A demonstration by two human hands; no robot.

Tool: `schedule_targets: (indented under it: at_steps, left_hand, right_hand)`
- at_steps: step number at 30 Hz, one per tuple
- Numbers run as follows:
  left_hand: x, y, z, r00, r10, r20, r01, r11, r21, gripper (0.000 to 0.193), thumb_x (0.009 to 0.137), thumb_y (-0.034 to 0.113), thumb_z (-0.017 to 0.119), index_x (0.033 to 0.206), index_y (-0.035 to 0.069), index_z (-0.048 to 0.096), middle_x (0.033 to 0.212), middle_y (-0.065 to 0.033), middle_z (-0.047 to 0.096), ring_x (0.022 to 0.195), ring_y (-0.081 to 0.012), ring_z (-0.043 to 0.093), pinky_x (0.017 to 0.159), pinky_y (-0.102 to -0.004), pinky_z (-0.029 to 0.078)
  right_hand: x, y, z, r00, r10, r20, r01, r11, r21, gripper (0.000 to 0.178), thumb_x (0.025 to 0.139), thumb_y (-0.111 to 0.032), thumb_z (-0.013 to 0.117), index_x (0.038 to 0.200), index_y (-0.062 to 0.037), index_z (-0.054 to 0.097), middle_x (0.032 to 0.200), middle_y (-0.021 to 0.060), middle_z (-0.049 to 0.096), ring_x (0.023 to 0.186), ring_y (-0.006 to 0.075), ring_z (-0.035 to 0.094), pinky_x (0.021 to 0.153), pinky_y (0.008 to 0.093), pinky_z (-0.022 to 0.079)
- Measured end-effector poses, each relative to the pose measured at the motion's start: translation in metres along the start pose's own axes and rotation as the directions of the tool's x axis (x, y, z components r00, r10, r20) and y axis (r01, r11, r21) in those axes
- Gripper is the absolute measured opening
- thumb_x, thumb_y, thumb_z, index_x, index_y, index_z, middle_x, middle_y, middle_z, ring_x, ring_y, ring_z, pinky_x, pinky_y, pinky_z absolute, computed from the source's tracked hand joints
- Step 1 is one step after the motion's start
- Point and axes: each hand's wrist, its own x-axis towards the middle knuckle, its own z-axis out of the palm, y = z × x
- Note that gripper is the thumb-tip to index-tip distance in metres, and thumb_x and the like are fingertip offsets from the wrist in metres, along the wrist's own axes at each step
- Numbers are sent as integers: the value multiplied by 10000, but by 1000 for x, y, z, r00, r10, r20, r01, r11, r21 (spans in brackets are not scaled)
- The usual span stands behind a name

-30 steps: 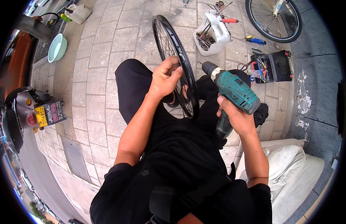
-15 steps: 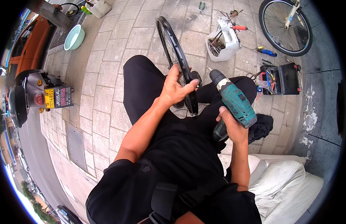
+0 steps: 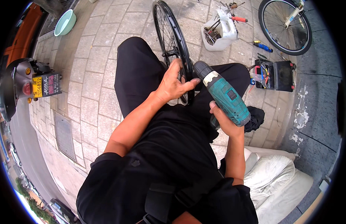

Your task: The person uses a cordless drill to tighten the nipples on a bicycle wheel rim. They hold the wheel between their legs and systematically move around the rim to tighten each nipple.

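A black spoked bicycle wheel (image 3: 175, 31) stands nearly on edge between my knees, its near part low in front of my body. My left hand (image 3: 172, 83) is closed about the wheel's near rim, with the thumb across the rim and the index finger on the spoke side. In my right hand (image 3: 229, 123) is a teal and black cordless drill (image 3: 227, 97), gripped by its handle. The drill's black chuck (image 3: 203, 70) points up and left, close to the rim and just above my left thumb. Its bit and any contact with the rim are hidden.
A cut white plastic jug (image 3: 221, 39) holding tools stands beyond the drill. To its right are a blue-handled tool (image 3: 263, 46), an open toolbox (image 3: 281, 76) and another bicycle wheel (image 3: 285, 26). A green basin (image 3: 65, 23) and a scooter (image 3: 25, 86) are at left.
My right hand has brought the drill left and up, so its chuck is now beside the wheel rim. My left hand stays at the rim. The whole view has shifted a little.
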Motion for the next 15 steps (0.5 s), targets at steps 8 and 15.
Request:
schedule_targets:
  at_steps: [8, 15]
  left_hand:
    - [-7, -11, -13, 926, -346, 153, 370, 742, -559, 315, 1073, 241, 672, 1271, 3, 619, 1117, -45, 653, 1068, -139, 627, 952, -339, 522]
    - [32, -11, -6, 775, -580, 252, 500, 319, -805, 237, 1139, 244, 576, 1126, 29, 675, 1050, -83, 758, 915, -177, 739, 757, -345, 627]
  right_hand:
    - [21, -14, -11, 990, -93, 105, 97, 995, -31, 224, 887, -52, 850, 1093, -3, 778, 939, 77, 797, 823, 147, 743, 798, 307, 584]
    - [40, -38, -33, 967, -189, 169, 229, 937, -265, 452, 797, 22, 847, 1237, 7, 742, 1065, 129, 810, 873, 195, 776, 838, 326, 598]
